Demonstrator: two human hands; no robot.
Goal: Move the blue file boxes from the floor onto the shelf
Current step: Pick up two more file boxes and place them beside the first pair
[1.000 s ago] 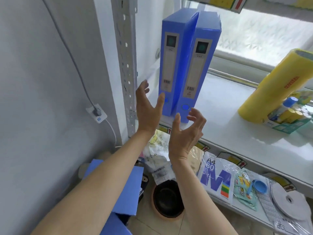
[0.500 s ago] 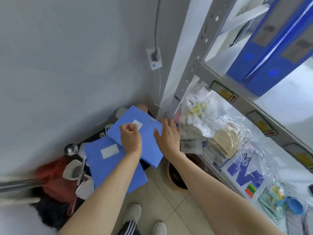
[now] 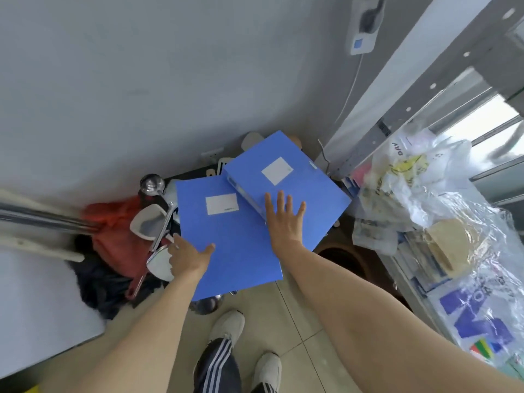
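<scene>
Two blue file boxes lie flat on a pile by the wall. The nearer blue file box (image 3: 226,236) has a white label on top. The farther blue file box (image 3: 286,182) rests partly over its right edge. My left hand (image 3: 188,255) grips the nearer box at its left edge, thumb on top. My right hand (image 3: 283,222) lies flat with fingers spread on the near corner of the farther box. The metal shelf (image 3: 397,114) rises at the right; the boxes placed on it are out of view.
Metal ladles and spatulas (image 3: 154,222) and a red cloth (image 3: 113,231) lie under the boxes at left. Plastic bags of stationery (image 3: 425,208) fill the lower shelf at right. A dark bowl (image 3: 348,259) sits on the tiled floor. My shoes (image 3: 226,327) stand below.
My view has dropped from the shelf to the floor pile. Both hands have come down onto the two boxes, the left moving to the nearer box's edge, the right flattening on the farther box.
</scene>
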